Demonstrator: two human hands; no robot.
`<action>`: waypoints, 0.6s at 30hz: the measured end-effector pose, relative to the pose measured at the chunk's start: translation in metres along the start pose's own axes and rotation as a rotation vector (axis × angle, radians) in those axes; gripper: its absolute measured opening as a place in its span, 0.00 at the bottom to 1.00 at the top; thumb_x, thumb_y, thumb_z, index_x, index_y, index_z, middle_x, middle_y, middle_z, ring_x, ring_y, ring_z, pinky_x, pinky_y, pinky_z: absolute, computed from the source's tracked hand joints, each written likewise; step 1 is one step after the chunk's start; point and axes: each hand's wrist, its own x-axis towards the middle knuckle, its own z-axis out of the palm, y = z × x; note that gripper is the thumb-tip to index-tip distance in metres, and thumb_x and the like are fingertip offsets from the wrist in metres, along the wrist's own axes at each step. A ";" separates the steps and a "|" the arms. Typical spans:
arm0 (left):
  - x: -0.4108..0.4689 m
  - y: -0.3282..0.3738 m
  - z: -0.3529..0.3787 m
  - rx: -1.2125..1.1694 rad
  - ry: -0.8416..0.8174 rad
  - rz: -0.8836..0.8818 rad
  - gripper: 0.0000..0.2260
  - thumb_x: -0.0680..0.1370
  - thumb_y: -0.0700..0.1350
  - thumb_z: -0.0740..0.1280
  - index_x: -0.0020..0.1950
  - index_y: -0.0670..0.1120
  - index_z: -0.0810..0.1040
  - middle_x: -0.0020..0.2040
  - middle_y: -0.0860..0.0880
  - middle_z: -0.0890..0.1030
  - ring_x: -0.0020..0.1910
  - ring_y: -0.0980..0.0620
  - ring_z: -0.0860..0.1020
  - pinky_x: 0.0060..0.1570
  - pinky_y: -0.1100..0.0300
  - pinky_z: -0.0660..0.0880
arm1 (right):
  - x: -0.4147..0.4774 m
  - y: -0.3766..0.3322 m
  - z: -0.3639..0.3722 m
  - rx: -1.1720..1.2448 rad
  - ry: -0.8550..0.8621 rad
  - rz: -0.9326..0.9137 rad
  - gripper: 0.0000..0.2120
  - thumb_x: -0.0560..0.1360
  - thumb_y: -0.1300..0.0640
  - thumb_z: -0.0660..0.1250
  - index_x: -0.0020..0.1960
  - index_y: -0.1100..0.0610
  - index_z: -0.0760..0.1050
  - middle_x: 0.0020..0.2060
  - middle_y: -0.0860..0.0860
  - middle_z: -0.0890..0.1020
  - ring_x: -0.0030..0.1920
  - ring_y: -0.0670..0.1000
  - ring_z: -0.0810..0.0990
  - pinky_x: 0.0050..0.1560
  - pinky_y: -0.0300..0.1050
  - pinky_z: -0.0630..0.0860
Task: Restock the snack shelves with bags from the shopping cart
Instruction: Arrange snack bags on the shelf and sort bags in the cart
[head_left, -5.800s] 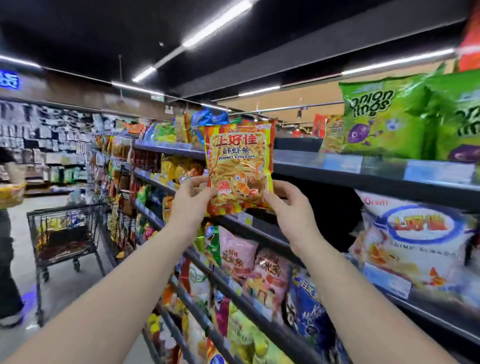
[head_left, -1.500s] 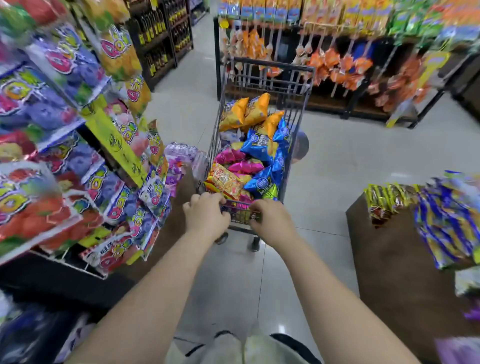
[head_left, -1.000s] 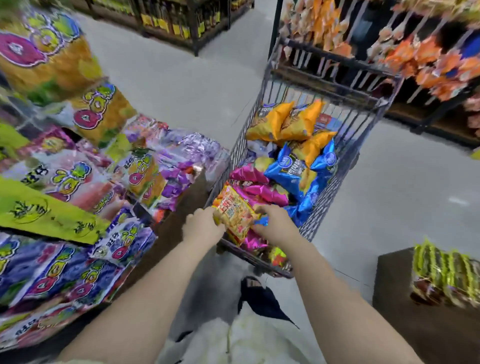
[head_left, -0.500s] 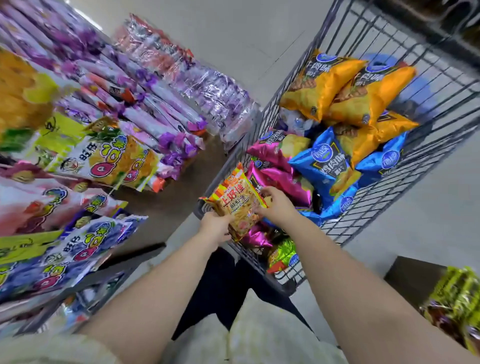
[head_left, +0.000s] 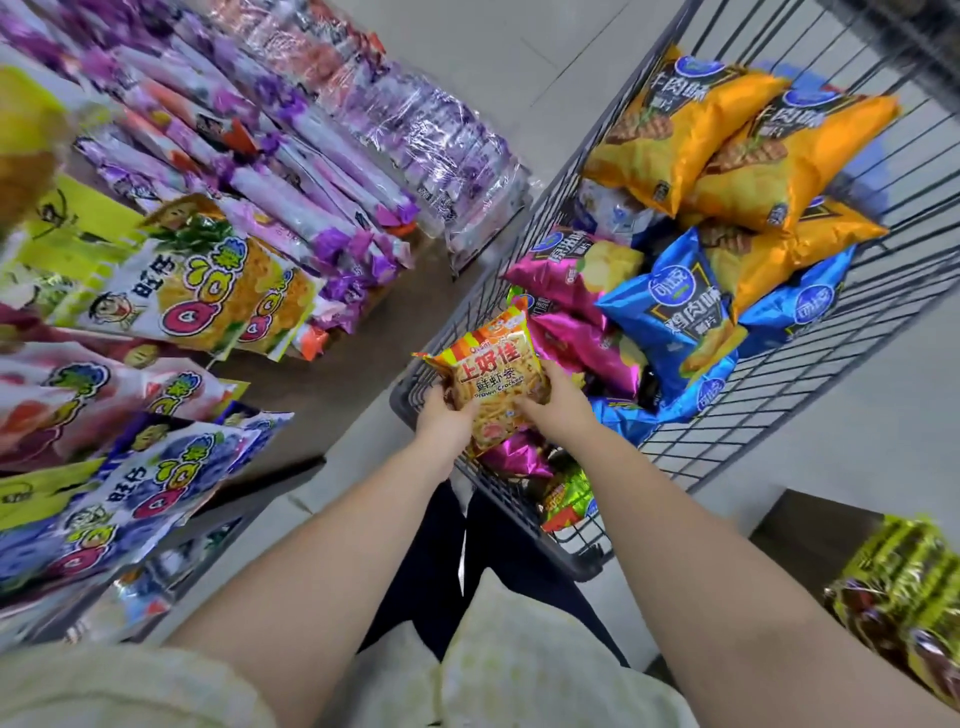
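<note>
An orange-and-yellow foil prawn cracker bag (head_left: 496, 376) is clamped between the left hand (head_left: 445, 418) and right hand (head_left: 557, 408) above the grey wire shopping cart (head_left: 779, 410).

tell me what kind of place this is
Most likely a supermarket snack aisle. A dark wire shopping cart is piled with orange, blue and pink crisp bags; low displays beside it hold rows of purple-wrapped sweets; both hands hold an orange prawn cracker bag over the cart.
</note>
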 end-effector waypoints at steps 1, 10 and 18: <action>-0.004 0.002 -0.002 -0.019 -0.008 0.036 0.24 0.80 0.47 0.68 0.74 0.49 0.65 0.65 0.49 0.76 0.62 0.46 0.76 0.63 0.44 0.75 | -0.006 -0.002 -0.002 0.042 0.023 -0.005 0.33 0.75 0.54 0.71 0.75 0.53 0.60 0.65 0.52 0.74 0.63 0.53 0.75 0.62 0.48 0.73; -0.050 0.034 -0.044 -0.164 -0.214 0.391 0.22 0.77 0.47 0.72 0.69 0.49 0.73 0.61 0.49 0.80 0.58 0.50 0.80 0.60 0.49 0.78 | -0.077 -0.038 -0.024 0.475 0.228 -0.065 0.32 0.69 0.51 0.77 0.68 0.48 0.67 0.54 0.44 0.77 0.57 0.49 0.78 0.56 0.50 0.78; -0.090 0.077 -0.094 -0.105 -0.460 0.523 0.27 0.69 0.43 0.78 0.64 0.58 0.74 0.60 0.46 0.78 0.56 0.47 0.81 0.58 0.43 0.78 | -0.139 -0.073 -0.029 0.702 0.280 -0.220 0.24 0.70 0.54 0.76 0.63 0.49 0.73 0.50 0.49 0.82 0.50 0.49 0.83 0.53 0.49 0.80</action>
